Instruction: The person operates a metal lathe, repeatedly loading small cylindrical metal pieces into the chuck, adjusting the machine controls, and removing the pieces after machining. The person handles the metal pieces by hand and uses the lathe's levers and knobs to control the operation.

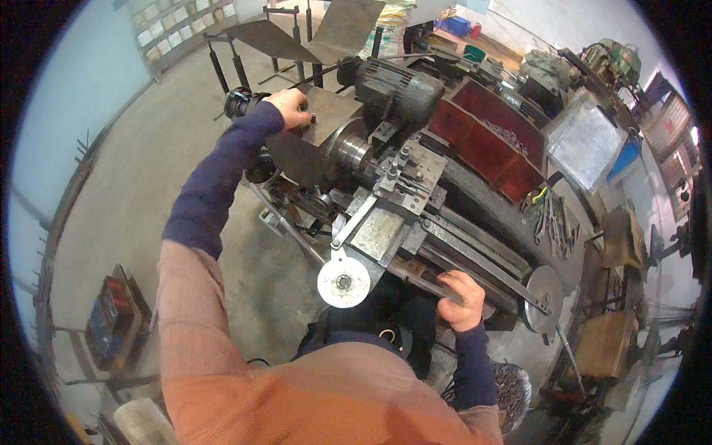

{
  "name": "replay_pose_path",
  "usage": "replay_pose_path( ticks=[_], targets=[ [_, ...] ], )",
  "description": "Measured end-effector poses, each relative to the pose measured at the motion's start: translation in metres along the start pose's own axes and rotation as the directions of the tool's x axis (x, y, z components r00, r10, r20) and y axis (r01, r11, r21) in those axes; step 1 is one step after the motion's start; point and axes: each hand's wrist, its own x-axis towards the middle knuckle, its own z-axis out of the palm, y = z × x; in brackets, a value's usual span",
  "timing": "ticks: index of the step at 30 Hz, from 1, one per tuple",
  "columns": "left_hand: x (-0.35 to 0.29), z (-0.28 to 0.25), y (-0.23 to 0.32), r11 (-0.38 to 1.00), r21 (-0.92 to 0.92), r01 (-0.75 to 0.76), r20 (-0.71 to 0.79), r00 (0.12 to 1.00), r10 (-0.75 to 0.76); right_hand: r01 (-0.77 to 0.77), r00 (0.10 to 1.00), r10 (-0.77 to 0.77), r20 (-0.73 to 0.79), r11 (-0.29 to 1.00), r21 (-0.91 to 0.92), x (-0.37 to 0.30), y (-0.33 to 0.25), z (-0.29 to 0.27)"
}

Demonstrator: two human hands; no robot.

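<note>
A small metal lathe stands before me, with a grey headstock [330,119] at its left end. My left hand [289,108] reaches over the top of that headstock, its fingers curled down beside a small dark knob [313,119]; what they hold is hidden. Right of the headstock is the round steel chuck [351,153]. The tool carriage [408,178] sits at mid-bed, with a white round dial handwheel [343,282] at its near end. By the front of the bed, my right hand [461,298] is closed round a metal bar [415,277].
Behind the lathe are a black motor [399,90] and a dark red tray [489,130] with small metal parts. Wrenches [555,222] lie at the right, near a large round wheel [544,299]. Sheet-metal stands [274,41] rise at the back left. A dark box [111,315] sits lower left.
</note>
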Motion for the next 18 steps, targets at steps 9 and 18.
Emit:
replay_pose_path(
  ticks=[9, 18],
  targets=[
    [-0.124, 0.03, 0.0, 0.833, -0.552, 0.022, -0.037, 0.998, -0.051, -0.325, 0.916, 0.313, -0.251, 0.946, -0.005, -0.098, 0.013, -0.02],
    [-0.08, 0.203, -0.036, 0.765, -0.628, -0.139, 0.117, 0.956, 0.27, -0.785, 0.582, 0.62, -0.527, 0.598, -0.163, -0.269, -0.027, -0.094]
  ],
)
